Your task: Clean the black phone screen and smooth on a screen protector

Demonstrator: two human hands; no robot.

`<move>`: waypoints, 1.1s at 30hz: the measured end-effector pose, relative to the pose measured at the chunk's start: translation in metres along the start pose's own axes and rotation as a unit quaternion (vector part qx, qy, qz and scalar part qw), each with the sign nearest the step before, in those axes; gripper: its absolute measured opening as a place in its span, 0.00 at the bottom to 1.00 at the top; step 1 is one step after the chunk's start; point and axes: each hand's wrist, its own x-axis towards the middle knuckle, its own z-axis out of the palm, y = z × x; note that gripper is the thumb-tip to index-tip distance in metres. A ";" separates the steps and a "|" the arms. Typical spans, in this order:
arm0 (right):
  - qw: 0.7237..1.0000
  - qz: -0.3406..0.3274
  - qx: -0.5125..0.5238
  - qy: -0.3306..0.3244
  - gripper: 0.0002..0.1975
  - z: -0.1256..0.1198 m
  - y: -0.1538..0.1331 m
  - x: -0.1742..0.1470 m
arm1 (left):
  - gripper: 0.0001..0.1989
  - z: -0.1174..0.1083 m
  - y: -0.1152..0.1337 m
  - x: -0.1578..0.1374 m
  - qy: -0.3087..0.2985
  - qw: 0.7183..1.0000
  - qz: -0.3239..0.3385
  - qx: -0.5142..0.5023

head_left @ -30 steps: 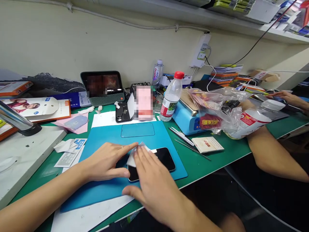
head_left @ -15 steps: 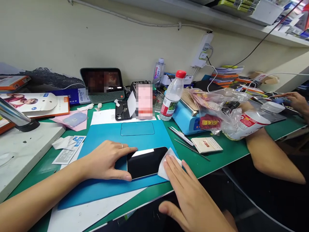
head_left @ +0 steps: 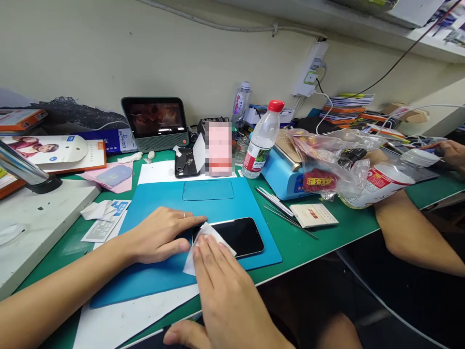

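Observation:
A smartphone (head_left: 246, 237) with a black screen lies face up on a blue mat (head_left: 152, 281). Along its left end rests my left hand (head_left: 156, 235), fingers stretched apart, the index finger at the far edge and the thumb beside the near left corner. My right hand (head_left: 228, 286) presses a white wipe (head_left: 191, 261) under its flat fingers onto the left part of the screen, hiding that part. Farther back on the mat lies a clear screen protector (head_left: 208, 190) with a dark outline.
Behind the mat stand a smart display (head_left: 154, 118), a black phone case (head_left: 185, 162) and a red-capped bottle (head_left: 259, 145). Tweezers (head_left: 286, 220) and a cream box (head_left: 314, 215) lie to the right, near a blue device (head_left: 281, 174). Another person's arm (head_left: 410, 232) rests at the right edge.
My right hand has slid the wipe from the phone's right end to its left end. The left thumb has shifted up and left, off the phone's near corner.

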 end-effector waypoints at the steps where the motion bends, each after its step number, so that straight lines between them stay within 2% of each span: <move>1: 1.000 0.004 0.004 0.010 0.53 0.004 -0.004 0.003 | 0.47 0.000 0.000 0.000 0.003 1.000 0.001 0.001; 4: 1.000 0.009 0.017 0.012 0.52 0.009 -0.006 0.005 | 0.46 0.001 -0.001 0.000 0.007 1.000 0.007 0.004; 9: 0.995 0.050 0.074 -0.051 0.49 -0.002 -0.002 0.016 | 0.45 0.004 -0.004 -0.003 0.005 1.000 0.007 -0.007; 16: 0.985 0.075 0.127 -0.090 0.47 -0.013 0.001 0.033 | 0.39 0.012 -0.008 -0.007 0.033 0.999 -0.021 0.000; 19: 0.986 0.069 0.109 -0.102 0.46 -0.019 0.019 0.028 | 0.38 0.011 -0.007 -0.006 0.021 0.999 -0.037 0.003; 25: 0.979 0.157 0.046 -0.124 0.47 -0.037 0.060 0.013 | 0.36 0.008 -0.003 -0.005 0.012 0.999 -0.031 0.006; 29: 0.974 0.172 0.040 -0.144 0.48 -0.044 0.059 0.008 | 0.34 0.010 -0.004 -0.006 0.017 0.999 -0.032 0.004; 33: 0.967 0.211 0.038 -0.136 0.49 -0.038 0.048 0.006 | 0.34 0.011 -0.005 -0.007 0.011 0.999 -0.037 0.002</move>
